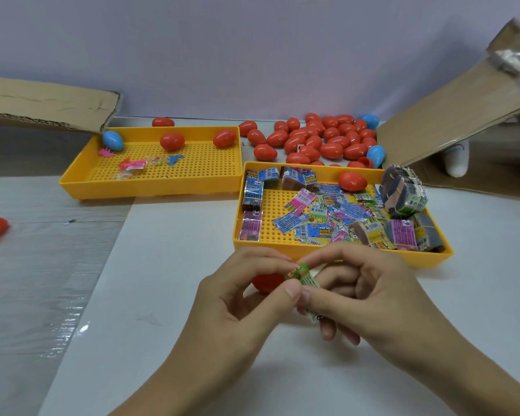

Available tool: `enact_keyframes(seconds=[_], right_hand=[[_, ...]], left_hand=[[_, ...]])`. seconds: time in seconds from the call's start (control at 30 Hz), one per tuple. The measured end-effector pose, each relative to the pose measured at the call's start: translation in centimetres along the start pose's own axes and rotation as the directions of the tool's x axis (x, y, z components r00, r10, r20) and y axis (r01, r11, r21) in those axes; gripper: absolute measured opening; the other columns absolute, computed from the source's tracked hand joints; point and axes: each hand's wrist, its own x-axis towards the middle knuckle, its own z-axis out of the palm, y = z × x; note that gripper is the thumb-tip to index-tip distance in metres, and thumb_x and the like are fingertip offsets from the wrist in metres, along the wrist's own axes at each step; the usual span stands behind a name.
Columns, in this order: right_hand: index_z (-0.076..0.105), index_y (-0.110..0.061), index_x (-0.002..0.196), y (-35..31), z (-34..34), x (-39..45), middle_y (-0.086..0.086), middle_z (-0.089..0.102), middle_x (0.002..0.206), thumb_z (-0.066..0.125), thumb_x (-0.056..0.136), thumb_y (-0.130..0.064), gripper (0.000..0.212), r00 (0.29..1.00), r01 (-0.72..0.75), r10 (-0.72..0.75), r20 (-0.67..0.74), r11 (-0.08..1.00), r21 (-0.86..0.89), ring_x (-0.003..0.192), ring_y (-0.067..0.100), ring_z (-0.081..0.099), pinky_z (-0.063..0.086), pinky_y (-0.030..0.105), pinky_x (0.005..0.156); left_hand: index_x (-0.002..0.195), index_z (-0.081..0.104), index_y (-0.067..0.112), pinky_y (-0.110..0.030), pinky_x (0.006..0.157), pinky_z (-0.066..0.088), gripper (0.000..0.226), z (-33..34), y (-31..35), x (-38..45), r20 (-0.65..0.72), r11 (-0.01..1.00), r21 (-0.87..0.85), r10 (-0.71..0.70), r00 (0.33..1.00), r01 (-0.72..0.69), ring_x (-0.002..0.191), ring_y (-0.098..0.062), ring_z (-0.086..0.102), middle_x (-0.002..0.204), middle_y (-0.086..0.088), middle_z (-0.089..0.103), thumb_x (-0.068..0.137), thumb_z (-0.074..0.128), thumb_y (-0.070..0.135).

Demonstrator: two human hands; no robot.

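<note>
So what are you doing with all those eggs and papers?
The left hand and right hand both pinch a small green paper, seemingly folding or unfolding it. A red egg shows just behind the left hand. The near yellow tray holds many more papers, the far tray small toys and three eggs, with an egg pile behind.

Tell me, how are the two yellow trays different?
The left tray holds a blue egg, two red eggs and a few small plastic toys; the right tray is crowded with printed paper leaflets and just one red egg. The left tray lies farther back, the right tray nearer. Both are yellow, shallow and perforated.
</note>
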Motion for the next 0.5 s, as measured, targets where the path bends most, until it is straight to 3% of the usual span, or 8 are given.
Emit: enact_keyframes(seconds=[0.1,0.2,0.3,0.4,0.5], right_hand=[[0.071,-0.024,0.093,-0.16,0.06,0.06,0.012,0.071,0.068,0.083,0.070,-0.021,0.026,1.000,-0.009,0.008,0.012,1.000,0.020,0.045,0.020,0.062,0.039,0.018,0.037],[0.072,-0.021,0.088,-0.42,0.07,0.07,0.011,0.072,0.068,0.081,0.070,-0.017,0.020,0.999,0.018,-0.019,0.027,0.999,0.049,0.046,0.018,0.062,0.042,0.013,0.041],[0.074,-0.024,0.082,-0.43,0.08,-0.13,0.001,0.071,0.065,0.080,0.072,-0.024,0.012,0.998,0.065,-0.066,-0.020,0.996,-0.055,0.054,0.015,0.067,0.043,0.017,0.042],[0.075,-0.027,0.081,-0.41,0.11,-0.24,0.003,0.073,0.071,0.079,0.073,-0.034,0.012,0.992,0.101,-0.109,-0.058,0.987,-0.122,0.064,0.017,0.070,0.044,0.025,0.044],[0.075,-0.024,0.079,-0.46,0.19,-0.25,0.001,0.073,0.082,0.076,0.075,-0.035,0.012,0.991,0.127,-0.130,-0.017,0.986,-0.112,0.069,0.012,0.067,0.045,0.024,0.048]], left_hand=[[0.079,0.079,0.018,-0.016,0.075,0.052,0.016,-0.10,0.03,0.09,0.001,1.000,0.019,-0.008,1.000,0.008,0.099,-0.014,0.067,0.099,-0.001,0.069,0.077,0.069,0.031],[0.076,0.077,0.017,-0.026,0.073,0.056,0.018,-0.33,-0.06,0.27,-0.058,0.995,-0.077,-0.063,0.996,0.059,0.089,-0.019,0.071,0.095,-0.002,0.071,0.075,0.070,0.033],[0.077,0.076,0.012,-0.029,0.067,0.058,0.020,-0.33,0.02,0.37,-0.093,0.977,-0.186,-0.123,0.988,0.104,0.076,-0.021,0.072,0.094,-0.004,0.071,0.074,0.073,0.032],[0.078,0.076,0.011,-0.026,0.065,0.058,0.021,-0.12,0.14,0.41,-0.122,0.987,-0.144,-0.095,0.988,0.077,0.073,-0.019,0.071,0.093,-0.003,0.070,0.074,0.073,0.031],[0.077,0.076,0.007,-0.026,0.064,0.058,0.024,-0.02,0.16,0.42,-0.140,0.987,-0.146,-0.089,0.986,0.068,0.074,-0.017,0.071,0.092,-0.004,0.070,0.074,0.073,0.031]])
